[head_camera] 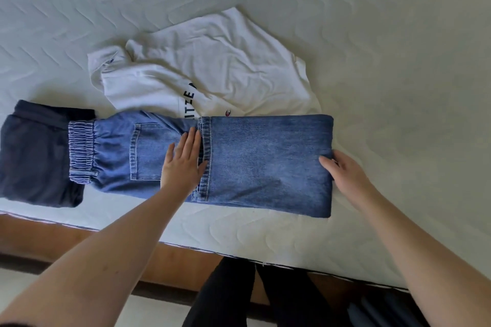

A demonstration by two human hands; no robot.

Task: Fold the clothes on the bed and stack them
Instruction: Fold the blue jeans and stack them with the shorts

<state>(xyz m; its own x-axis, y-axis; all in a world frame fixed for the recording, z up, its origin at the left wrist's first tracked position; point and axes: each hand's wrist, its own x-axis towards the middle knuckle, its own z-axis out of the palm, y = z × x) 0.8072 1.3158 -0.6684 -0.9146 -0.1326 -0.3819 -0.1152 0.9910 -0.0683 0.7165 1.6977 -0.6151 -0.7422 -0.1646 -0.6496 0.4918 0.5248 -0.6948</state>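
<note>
Here, mid-fold on the jeans, lying across the near part of the bed and already doubled lengthwise with the hems brought up to about the middle.

Left to right: folded dark navy garment at the far left, its right edge tucked under the jeans' elastic waistband. Then the back pocket, then the left hand, fingers straight and close together, flat on the denim just beside the stitched hems. Behind, rumpled and unfolded, a white sweatshirt with dark lettering, partly under the jeans' far edge. At the far right, the right hand, fingers curled round the folded end, thumb on top.

Best handled, as a judgement: keep the left palm pressing as an anchor, lift the right end and carry it over toward the waistband, edges squared, then smooth flat before stacking on the navy piece.

Jeans: mid-blue, faded in the centre, pale topstitching, gathered waistband, thick and stiff-looking at the fold.
</note>
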